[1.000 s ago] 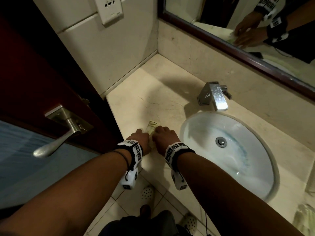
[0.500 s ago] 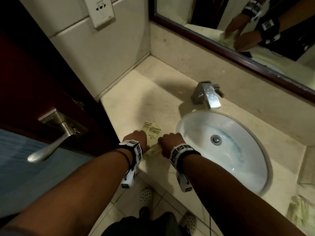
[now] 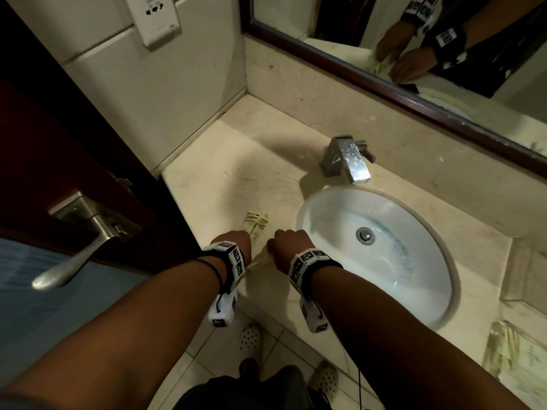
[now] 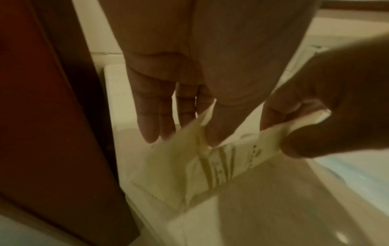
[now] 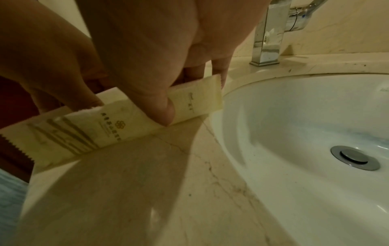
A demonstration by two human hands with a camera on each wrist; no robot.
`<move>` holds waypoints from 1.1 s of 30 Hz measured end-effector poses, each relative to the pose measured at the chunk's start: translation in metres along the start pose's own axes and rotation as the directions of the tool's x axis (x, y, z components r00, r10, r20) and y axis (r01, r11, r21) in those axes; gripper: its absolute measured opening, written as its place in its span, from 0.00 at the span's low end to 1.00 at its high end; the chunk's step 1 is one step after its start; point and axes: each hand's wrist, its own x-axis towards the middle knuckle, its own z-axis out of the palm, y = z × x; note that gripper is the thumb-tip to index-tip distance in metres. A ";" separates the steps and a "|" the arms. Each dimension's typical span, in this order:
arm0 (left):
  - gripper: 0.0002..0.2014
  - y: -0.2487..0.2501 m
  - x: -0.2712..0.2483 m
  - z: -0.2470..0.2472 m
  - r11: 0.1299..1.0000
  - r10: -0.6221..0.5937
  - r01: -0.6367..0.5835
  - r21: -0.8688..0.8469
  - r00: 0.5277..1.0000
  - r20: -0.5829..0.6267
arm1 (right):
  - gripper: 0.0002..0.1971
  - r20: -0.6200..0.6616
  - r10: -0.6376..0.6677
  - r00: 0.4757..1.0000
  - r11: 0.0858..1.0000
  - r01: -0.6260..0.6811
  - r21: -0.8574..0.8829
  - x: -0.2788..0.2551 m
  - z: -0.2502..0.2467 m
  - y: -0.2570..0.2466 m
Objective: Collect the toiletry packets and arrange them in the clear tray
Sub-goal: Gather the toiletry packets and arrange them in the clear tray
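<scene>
Both hands work at the front edge of the bench, just left of the sink. The right hand pinches a pale yellow packet near one end, thumb pressed on its printed face and fingers behind it. The packet stretches leftward from that hand, its striped end with a saw-tooth edge reaching toward the left hand.

In the left wrist view the left hand's fingers hang nearly straight, and its thumb touches the top of the packet's striped part; whether it grips the packet cannot be told. Under the held packet there, a second pale packet lies flat on the bench.

In the head view, another packet with dark stripes pokes out beyond the left hand's knuckles, lying on the bench ahead of both hands.

Far to the right of the right hand, past the sink, more yellow packets sit in a heap at the picture's edge, blurred. The tap stands behind the sink, ahead and right of the hands. A door handle is left of the left hand, and the mirror above shows both hands reflected.
</scene>
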 end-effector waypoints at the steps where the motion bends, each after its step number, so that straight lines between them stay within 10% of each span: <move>1: 0.13 -0.001 -0.001 -0.003 1.000 -0.012 0.012 -0.016 1.000 0.001 | 0.16 -0.001 0.005 1.000 1.000 -0.005 0.006 -0.001 -0.002 -0.001; 17: 0.19 0.026 -0.015 -0.036 0.975 0.168 -0.175 -0.138 0.984 -0.062 | 0.19 -0.050 0.114 0.992 0.990 -0.110 0.086 -0.048 -0.025 0.024; 33: 0.17 0.174 -0.066 -0.066 0.883 0.445 -0.463 -0.071 0.877 -0.184 | 0.13 -0.059 0.472 0.879 0.866 -0.450 0.218 -0.202 0.002 0.108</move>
